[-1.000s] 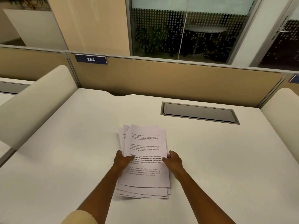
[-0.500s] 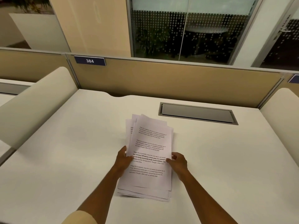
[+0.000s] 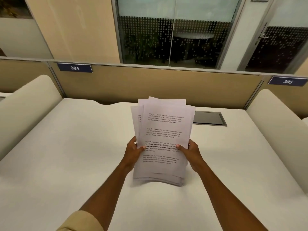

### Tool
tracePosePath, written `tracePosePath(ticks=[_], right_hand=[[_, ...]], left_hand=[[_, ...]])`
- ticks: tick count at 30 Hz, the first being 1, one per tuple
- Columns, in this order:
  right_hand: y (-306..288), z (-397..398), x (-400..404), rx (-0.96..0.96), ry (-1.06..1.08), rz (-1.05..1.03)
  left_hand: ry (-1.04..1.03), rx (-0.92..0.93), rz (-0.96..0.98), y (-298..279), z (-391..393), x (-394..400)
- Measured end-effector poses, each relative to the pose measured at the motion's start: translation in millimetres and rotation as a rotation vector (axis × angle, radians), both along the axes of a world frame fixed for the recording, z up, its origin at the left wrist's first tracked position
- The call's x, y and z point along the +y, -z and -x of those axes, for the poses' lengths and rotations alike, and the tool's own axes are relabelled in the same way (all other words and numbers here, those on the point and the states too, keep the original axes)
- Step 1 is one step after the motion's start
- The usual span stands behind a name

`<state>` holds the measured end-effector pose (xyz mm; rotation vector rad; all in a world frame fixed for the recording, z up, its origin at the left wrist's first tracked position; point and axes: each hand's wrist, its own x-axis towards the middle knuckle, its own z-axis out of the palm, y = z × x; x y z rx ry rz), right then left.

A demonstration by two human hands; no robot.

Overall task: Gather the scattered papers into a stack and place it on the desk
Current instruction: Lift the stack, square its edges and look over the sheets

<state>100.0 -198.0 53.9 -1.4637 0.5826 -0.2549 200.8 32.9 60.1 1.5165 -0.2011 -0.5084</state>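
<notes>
A loose stack of white printed papers (image 3: 164,130) stands nearly upright over the middle of the white desk (image 3: 66,147). Its top edges are fanned and uneven, and its bottom edge is at or just above the desk surface. My left hand (image 3: 134,151) grips the stack's left side, thumb on the front sheet. My right hand (image 3: 191,151) grips the right side the same way. The fingers behind the sheets are hidden.
A grey cable hatch (image 3: 210,118) is set into the desk behind the papers, partly hidden by them. Tan partition panels with number plates 384 (image 3: 74,68) and 385 (image 3: 287,81) close the far edge. Cream rounded dividers (image 3: 28,104) flank both sides.
The stack lay flat on the desk under both hands a second ago. Both hands have since tilted it up and raised its top edge until it stands nearly upright.
</notes>
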Motion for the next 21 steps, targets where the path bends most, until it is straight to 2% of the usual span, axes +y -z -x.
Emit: tracePosePath(ticks=[6,11,21], right_hand=[[-15.1,-0.7,-1.6,-0.096,0.143,0.128],[-9.4,3.5,9.9,-0.12,0.224,0.154],[-4.1,5.6,31.1,-0.148,0.258,0.117]], left_hand=[[0.006,-0.165,0.029,-24.5,0.8,-25.3],[-0.052,-0.257,-0.005,-18.4,9.1,-28.6],[-0.169,-0.307,-0.03,-2.9,17.8,-15.3]])
